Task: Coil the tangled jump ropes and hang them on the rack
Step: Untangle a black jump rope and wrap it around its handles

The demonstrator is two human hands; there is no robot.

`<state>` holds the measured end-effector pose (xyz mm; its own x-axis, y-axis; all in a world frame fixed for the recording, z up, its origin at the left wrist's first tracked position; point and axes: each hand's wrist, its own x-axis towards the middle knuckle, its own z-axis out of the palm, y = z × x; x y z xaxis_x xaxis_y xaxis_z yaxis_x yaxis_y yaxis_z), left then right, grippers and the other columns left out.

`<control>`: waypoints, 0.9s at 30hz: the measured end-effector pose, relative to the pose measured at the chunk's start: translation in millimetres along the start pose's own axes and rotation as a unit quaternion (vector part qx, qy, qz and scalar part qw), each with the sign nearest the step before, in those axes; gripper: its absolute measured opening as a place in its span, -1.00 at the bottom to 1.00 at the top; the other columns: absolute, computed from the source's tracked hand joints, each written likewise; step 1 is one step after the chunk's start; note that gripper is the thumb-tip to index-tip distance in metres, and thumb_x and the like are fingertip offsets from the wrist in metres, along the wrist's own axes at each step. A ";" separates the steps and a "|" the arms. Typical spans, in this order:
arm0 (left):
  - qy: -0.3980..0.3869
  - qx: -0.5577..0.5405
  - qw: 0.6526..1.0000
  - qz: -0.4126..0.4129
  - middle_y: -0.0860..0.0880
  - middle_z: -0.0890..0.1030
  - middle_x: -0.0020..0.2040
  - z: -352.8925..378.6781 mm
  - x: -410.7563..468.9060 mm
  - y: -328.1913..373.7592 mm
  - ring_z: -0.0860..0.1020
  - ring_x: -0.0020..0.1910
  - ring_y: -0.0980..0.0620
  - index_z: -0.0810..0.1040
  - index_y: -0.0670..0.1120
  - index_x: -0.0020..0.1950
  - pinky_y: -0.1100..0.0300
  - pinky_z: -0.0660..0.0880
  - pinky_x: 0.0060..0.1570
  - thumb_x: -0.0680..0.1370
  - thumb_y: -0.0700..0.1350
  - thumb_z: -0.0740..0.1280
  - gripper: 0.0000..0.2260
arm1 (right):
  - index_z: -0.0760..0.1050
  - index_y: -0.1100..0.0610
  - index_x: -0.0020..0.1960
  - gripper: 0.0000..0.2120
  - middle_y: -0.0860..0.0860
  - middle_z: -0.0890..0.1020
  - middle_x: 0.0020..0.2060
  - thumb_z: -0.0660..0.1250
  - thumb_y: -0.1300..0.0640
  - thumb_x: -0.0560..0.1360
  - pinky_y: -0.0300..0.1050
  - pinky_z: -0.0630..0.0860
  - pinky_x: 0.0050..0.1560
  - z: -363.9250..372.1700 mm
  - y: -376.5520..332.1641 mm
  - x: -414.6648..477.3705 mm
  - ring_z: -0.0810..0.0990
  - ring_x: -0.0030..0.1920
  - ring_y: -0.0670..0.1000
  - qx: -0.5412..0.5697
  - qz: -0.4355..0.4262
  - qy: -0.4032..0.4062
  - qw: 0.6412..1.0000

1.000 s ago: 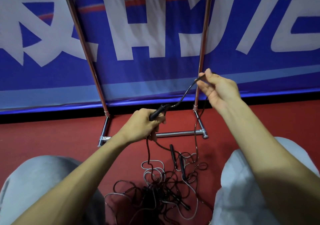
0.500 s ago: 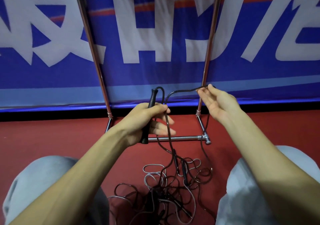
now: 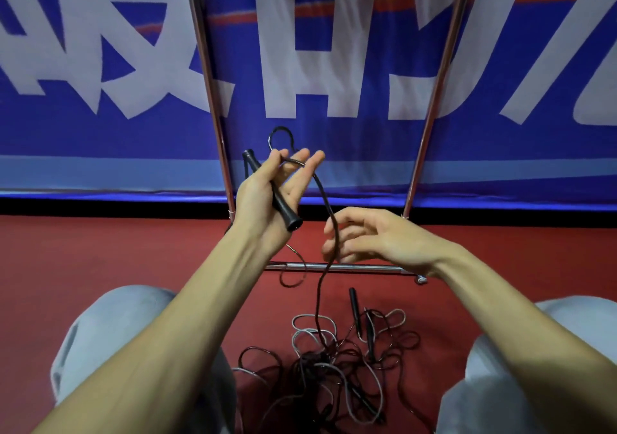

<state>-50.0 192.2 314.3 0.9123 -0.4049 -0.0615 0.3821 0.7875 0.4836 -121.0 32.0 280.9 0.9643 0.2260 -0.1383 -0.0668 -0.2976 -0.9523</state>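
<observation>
Head view: coiling has begun; left hand [image 3: 257,199] grips the handle [image 3: 287,213], right hand [image 3: 374,240] at the rope [image 3: 322,286], grip unclear; next, lay another loop.

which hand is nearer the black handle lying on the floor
Right. The right hand hovers above the floor handle; the left hand, gripping another handle, is higher up.

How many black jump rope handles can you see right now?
3: one handle in the left hand, two side by side on the floor beside the tangle; more may be buried there.
</observation>
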 end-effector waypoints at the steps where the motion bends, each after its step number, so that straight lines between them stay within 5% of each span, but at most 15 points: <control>1: -0.003 -0.001 1.000 0.002 -0.27 0.66 -0.13 -1.0 0.8 1.1 0.68 -0.21 -0.22 0.46 -0.25 -0.09 0.11 0.64 -0.25 0.65 -0.19 0.18 -0.81 | 0.45 0.13 0.04 -0.76 0.15 0.67 -0.07 0.18 0.43 0.55 -0.07 0.55 0.04 2.4 1.0 0.4 0.62 -0.06 0.04 -0.018 -0.002 -0.001 1.000; 9: 0.001 0.242 0.966 0.092 -0.19 0.68 -0.01 -7.5 8.5 1.2 0.69 -0.08 -0.17 0.44 -0.19 -0.01 0.17 0.63 -0.13 0.66 -0.11 0.19 -0.84 | 0.40 0.18 -0.04 -0.81 0.15 0.66 -0.24 0.16 0.45 0.56 0.00 0.63 -0.11 -11.6 -9.0 -7.7 0.69 -0.16 0.20 0.030 -0.059 0.077 0.995; 13: -0.020 0.371 0.928 0.028 -0.19 0.64 0.11 -9.5 6.8 -13.5 0.67 0.00 -0.14 0.46 -0.18 0.14 0.09 0.60 -0.01 0.66 -0.07 0.17 -0.80 | 0.37 0.18 0.00 -0.84 0.08 0.63 -0.30 0.14 0.41 0.56 -0.01 0.65 -0.24 -21.3 -18.6 -10.9 0.68 -0.28 0.14 0.165 -0.118 0.121 0.972; 19: -0.113 0.532 0.835 -0.080 -0.19 0.67 0.06 -14.0 -2.4 -41.0 0.64 0.06 -0.19 0.58 -0.11 0.03 0.02 0.56 0.08 0.63 -0.14 0.23 -0.86 | 0.33 0.16 -0.03 -0.81 0.02 0.62 -0.35 0.09 0.42 0.58 -0.01 0.63 -0.30 -41.5 -28.1 -18.3 0.65 -0.37 0.05 0.318 -0.191 0.223 0.902; 23: -0.201 0.478 0.831 -0.202 -0.19 0.66 0.10 -13.3 -9.7 -49.3 0.63 0.12 -0.13 0.52 -0.16 0.21 0.15 0.56 0.13 0.62 -0.21 0.20 -0.80 | 0.33 0.17 -0.04 -0.82 0.04 0.63 -0.33 0.08 0.41 0.60 -0.07 0.62 -0.30 -56.3 -26.1 -21.3 0.66 -0.31 0.05 0.402 -0.207 0.282 0.846; 27: -0.245 0.531 0.796 -0.152 -0.09 0.68 -0.12 -12.4 -12.9 -59.8 0.64 0.02 -0.06 0.58 -0.14 0.09 0.04 0.54 0.14 0.60 -0.24 0.24 -0.85 | 0.33 0.19 -0.08 -0.81 0.11 0.61 -0.31 0.07 0.42 0.60 -0.06 0.62 -0.30 -62.8 -18.3 -15.5 0.67 -0.31 0.08 0.476 -0.199 0.323 0.793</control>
<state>-82.8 156.1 275.3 0.5343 -0.8399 -0.0949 -0.0036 -0.1145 0.9934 -118.5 -24.4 317.5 0.8675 -0.4874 0.0995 0.4085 0.5840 -0.7015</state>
